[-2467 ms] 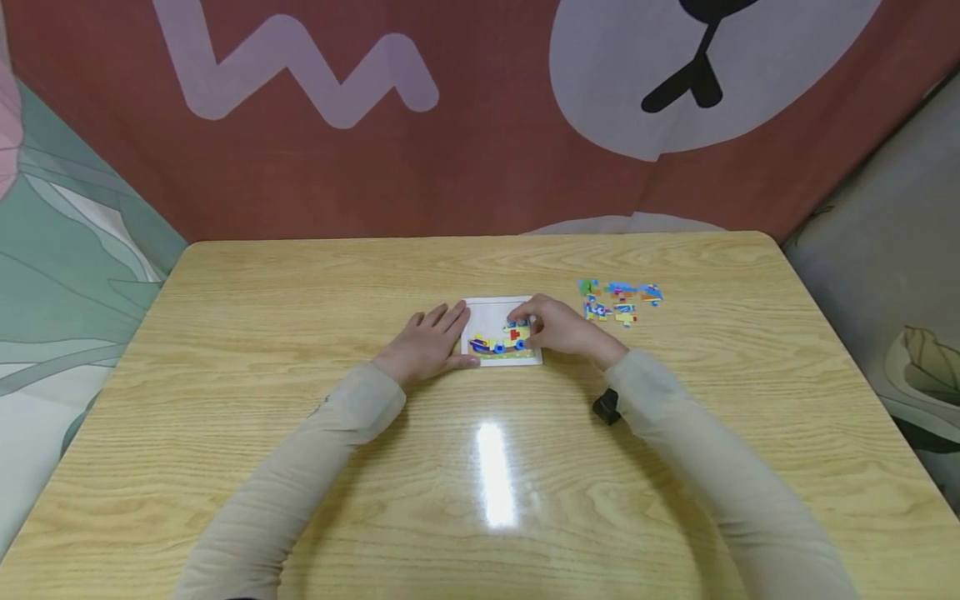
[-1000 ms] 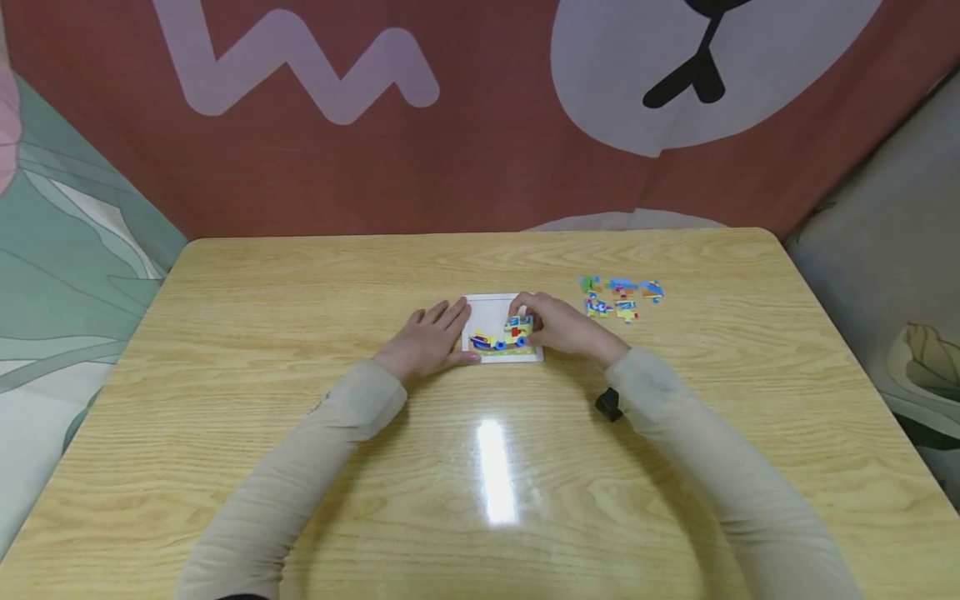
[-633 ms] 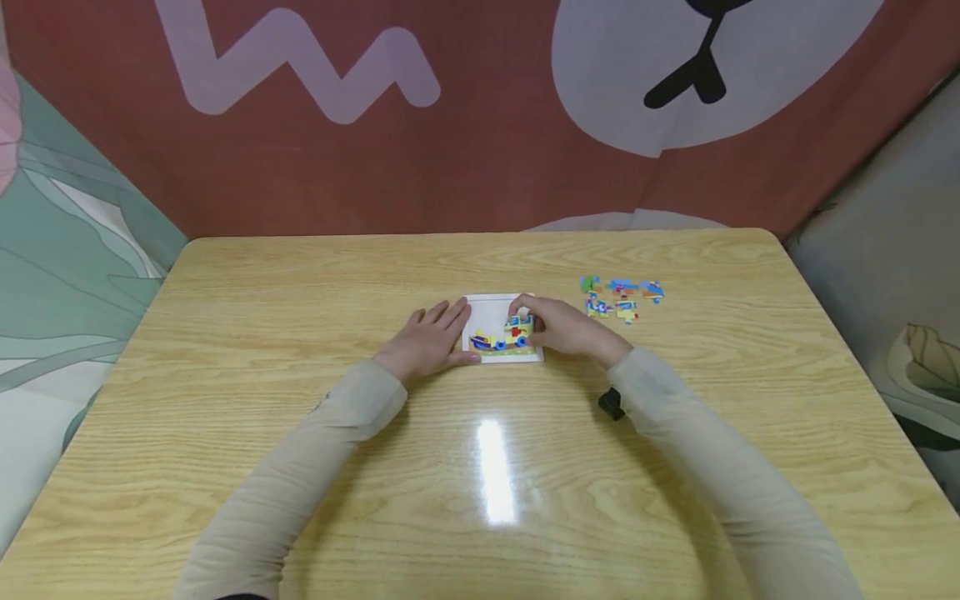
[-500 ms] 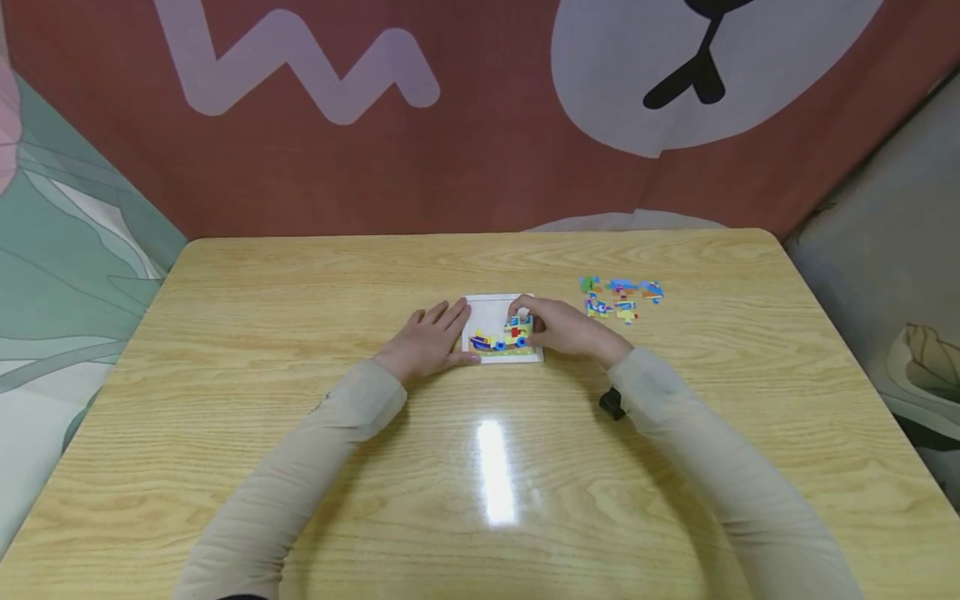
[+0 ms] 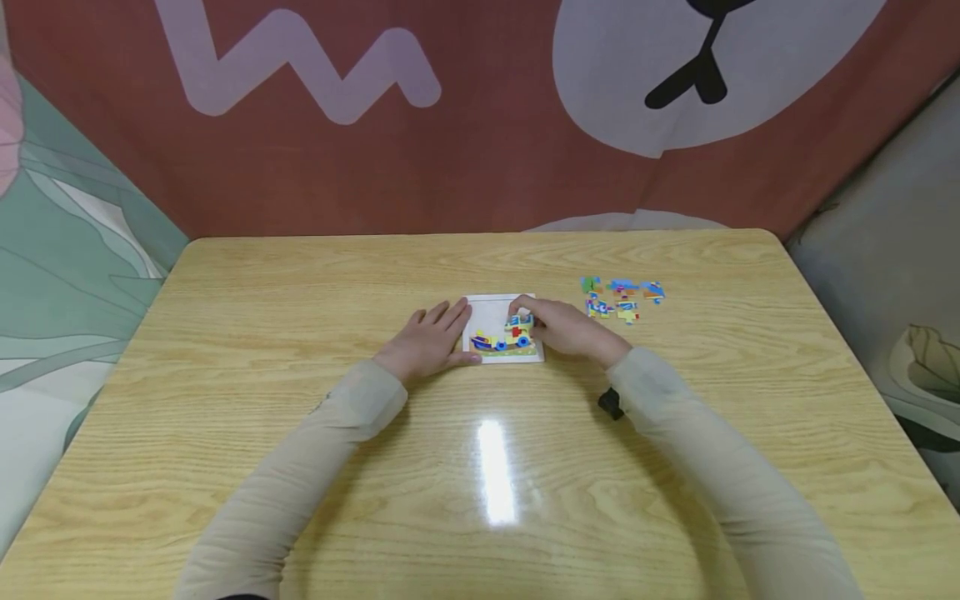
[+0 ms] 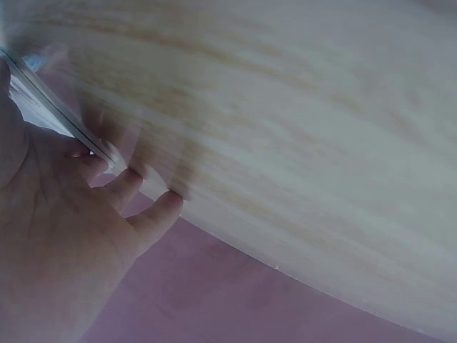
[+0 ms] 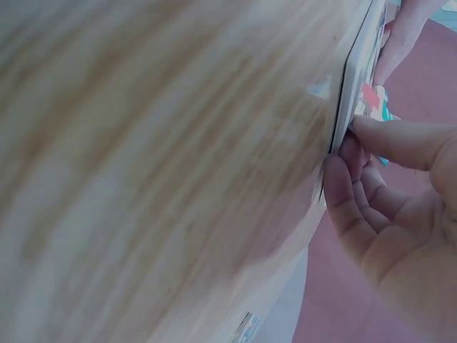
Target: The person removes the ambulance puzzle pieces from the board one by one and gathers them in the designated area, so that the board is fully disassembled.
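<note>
A white-framed puzzle board lies on the table, its lower part filled by a colourful vehicle picture. My left hand rests with fingers spread along the board's left edge, the thumb at the lower corner. In the left wrist view, that hand lies against the board's side. My right hand is over the board's right side, with curled index finger and thumb at a yellow puzzle piece with blue windows. The right wrist view shows the right hand's thumb and fingertips close at the board's edge.
Several loose puzzle pieces lie on the wooden table to the right of the board. A small black object shows beside the right sleeve. A red printed cloth stands behind the table.
The blue-windowed piece now shows above the vehicle's red part, where fingers covered it earlier. My right thumb has shifted up along the piece's right side. The left hand stays put.
</note>
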Demonstrator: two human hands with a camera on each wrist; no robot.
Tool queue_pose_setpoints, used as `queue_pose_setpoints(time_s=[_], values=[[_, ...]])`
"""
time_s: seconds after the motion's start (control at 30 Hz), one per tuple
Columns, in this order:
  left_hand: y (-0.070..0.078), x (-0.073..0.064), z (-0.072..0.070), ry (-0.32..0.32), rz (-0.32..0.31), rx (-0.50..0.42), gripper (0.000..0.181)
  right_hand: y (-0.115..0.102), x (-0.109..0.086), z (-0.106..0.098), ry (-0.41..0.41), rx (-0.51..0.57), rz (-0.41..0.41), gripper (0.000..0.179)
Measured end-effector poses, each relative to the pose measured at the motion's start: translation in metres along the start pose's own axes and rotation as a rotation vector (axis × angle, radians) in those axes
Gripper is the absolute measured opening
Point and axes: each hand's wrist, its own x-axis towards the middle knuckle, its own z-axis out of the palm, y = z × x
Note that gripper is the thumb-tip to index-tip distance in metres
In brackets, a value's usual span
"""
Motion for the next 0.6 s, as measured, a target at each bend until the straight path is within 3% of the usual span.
queue_pose_setpoints(time_s=[0.4,0.6], values=[[0.0003,0.0003,-0.0006,-0.016,-0.009,0.008,0.085,-0.0033,0.0019,0.0001,-0.014,-0.042,0.031,0.029],[0.0002,0.0005,0.0,-0.012,-0.008,0.005,0.085,-0.0008,0.0023,0.0021,0.006,0.045,0.133,0.02]])
